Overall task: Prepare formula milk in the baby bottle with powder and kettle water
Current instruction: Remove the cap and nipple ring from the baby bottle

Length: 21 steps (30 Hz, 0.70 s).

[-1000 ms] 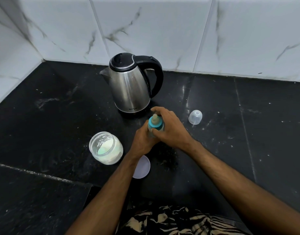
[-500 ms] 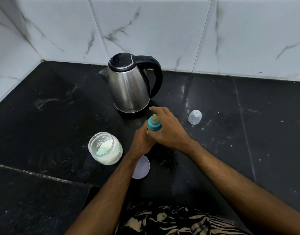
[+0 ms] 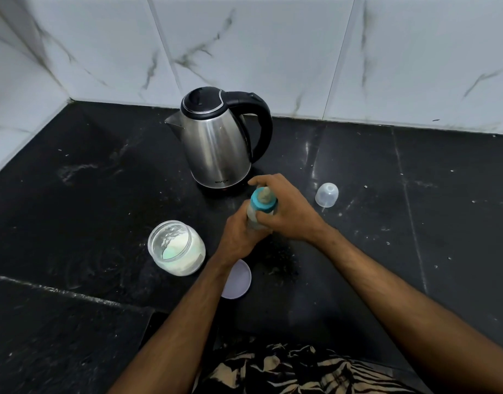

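A baby bottle [image 3: 255, 216] with a teal collar and teat [image 3: 263, 201] stands on the black counter, just in front of the steel kettle [image 3: 216, 146]. My left hand [image 3: 239, 237] grips the bottle's lower body. Around the teal collar curl the fingers of my right hand [image 3: 287, 211]. The bottle's contents are hidden by both hands. An open jar of white powder [image 3: 175, 247] sits left of my left wrist.
The jar's pale lid [image 3: 237, 280] lies flat, partly under my left forearm. A clear bottle cap [image 3: 326, 194] rests on the counter [image 3: 415, 223] to the right of my hands. Marble-tiled walls [image 3: 273, 46] close the back and left side.
My right hand has shifted slightly around the teal collar while the left keeps its grip on the bottle. The bottle stays in the same spot.
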Tool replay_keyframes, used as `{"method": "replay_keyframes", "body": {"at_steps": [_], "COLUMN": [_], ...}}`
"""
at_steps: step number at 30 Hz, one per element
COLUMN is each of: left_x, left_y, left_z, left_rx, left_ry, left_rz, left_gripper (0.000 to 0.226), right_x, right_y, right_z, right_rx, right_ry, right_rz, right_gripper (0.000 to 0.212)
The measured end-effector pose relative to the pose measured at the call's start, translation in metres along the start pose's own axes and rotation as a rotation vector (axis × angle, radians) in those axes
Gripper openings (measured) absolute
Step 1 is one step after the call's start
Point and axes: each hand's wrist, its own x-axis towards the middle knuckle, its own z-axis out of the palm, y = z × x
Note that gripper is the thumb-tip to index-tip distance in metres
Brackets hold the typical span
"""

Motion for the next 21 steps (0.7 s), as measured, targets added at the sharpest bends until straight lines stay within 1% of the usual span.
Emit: {"method": "replay_keyframes", "body": {"at_steps": [4,6,8,12,17,21], "left_x": [0.000,-0.001,0.000,0.002,0.004,0.004], "left_y": [-0.001,-0.004,-0.005,-0.008,-0.012,-0.013], "left_z": [-0.001,0.000,0.001,0.002,0.003,0.004], "left_rx": [-0.016,-0.015,-0.006,0.018,0.020,0.023], "left_ry": [0.001,0.012,0.022,0.040,0.048,0.058], "left_rz": [-0.022,-0.017,-0.010,0.014,0.023,0.026], "left_gripper": [0.058,0.057,0.056,0.056,0.056,0.054], "right_x": [-0.001,-0.005,-0.012,-0.031,-0.057,-0.073], "right_y": [-0.001,0.002,0.008,0.035,0.074,0.095], "right_z": [-0.019,-0.032,-0.046,-0.065,-0.071,-0.066], "right_rx": [0.143,0.191,0.187,0.219,0.146,0.027], "right_ry": [0.067,0.100,0.129,0.113,0.081,0.092], "right_rz": [-0.002,0.038,0.084,0.189,0.238,0.206], "right_gripper": [0.053,0.049,0.047,0.047,0.055,0.055]}}
